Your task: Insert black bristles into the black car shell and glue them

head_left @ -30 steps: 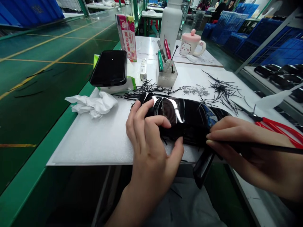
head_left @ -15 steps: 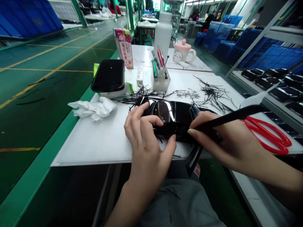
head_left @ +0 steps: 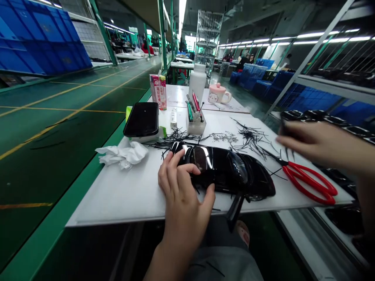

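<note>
A glossy black model car (head_left: 218, 166) lies lengthwise on the white tabletop near its front edge. My left hand (head_left: 184, 183) grips its left end, fingers curled over the top and thumb against the near side. A flat black piece (head_left: 235, 212) sticks out from the car's near side, past the table edge. Off to the right, my right hand (head_left: 310, 142) is raised above the table and smeared by motion. In its fingers is a slim black tool (head_left: 283, 130) with thin prongs pointing down. Beneath that hand lies a red-handled cutting tool (head_left: 310, 181).
Black strips (head_left: 253, 136) and small grey bits (head_left: 225, 137) lie behind the car. Further back stand a tool holder (head_left: 196, 127), white bottle (head_left: 197, 80) and lidded mug (head_left: 217, 93). At left are a phone (head_left: 142, 119) and crumpled tissue (head_left: 123, 155). A rack (head_left: 328, 84) stands right.
My right hand has left the car and swung up to the right with the black tool. My left hand keeps its grip on the car. The camera view has tilted upward.
</note>
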Action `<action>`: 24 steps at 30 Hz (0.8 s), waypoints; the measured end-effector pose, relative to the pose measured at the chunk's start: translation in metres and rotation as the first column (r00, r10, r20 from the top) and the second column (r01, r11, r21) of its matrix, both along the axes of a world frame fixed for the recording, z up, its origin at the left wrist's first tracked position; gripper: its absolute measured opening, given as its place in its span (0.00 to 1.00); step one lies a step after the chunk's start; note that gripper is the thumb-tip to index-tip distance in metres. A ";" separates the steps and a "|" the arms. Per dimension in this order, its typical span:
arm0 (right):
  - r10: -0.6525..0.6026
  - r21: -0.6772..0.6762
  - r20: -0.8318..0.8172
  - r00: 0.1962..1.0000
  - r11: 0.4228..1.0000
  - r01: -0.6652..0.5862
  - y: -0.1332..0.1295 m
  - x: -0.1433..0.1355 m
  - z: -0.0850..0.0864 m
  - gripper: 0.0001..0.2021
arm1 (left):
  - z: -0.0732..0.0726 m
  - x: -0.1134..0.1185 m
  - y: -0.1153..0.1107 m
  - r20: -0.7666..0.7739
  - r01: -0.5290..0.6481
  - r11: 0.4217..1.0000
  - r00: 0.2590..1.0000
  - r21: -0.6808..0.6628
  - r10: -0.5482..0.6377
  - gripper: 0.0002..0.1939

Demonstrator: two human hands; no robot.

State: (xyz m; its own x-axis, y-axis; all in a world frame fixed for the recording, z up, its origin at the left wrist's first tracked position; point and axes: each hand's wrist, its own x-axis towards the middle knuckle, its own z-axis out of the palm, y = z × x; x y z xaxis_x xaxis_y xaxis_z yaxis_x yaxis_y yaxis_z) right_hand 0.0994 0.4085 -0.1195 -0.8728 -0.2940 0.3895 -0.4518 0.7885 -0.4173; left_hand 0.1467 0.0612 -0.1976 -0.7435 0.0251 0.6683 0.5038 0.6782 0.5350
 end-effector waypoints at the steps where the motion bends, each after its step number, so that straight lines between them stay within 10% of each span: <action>1: 0.042 0.088 0.082 0.996 0.995 -0.049 0.000 -0.010 -0.007 0.13 | -0.001 0.000 0.001 -0.007 -0.007 1.000 1.000 0.017 0.007 0.15; 7: 0.174 0.172 0.297 0.939 0.957 -0.232 -0.040 -0.058 -0.005 0.16 | -0.005 0.002 -0.003 -0.044 0.019 0.999 0.999 -0.040 -0.021 0.13; 15: 0.139 -0.246 0.227 0.964 0.966 -0.082 -0.164 -0.150 0.020 0.12 | -0.009 0.002 0.002 -0.045 -0.049 0.998 0.998 0.033 0.051 0.12; 24: 0.076 -0.410 0.081 0.994 0.911 -0.036 -0.181 -0.159 0.014 0.18 | -0.015 0.003 0.008 -0.055 -0.068 0.993 0.996 0.094 0.074 0.12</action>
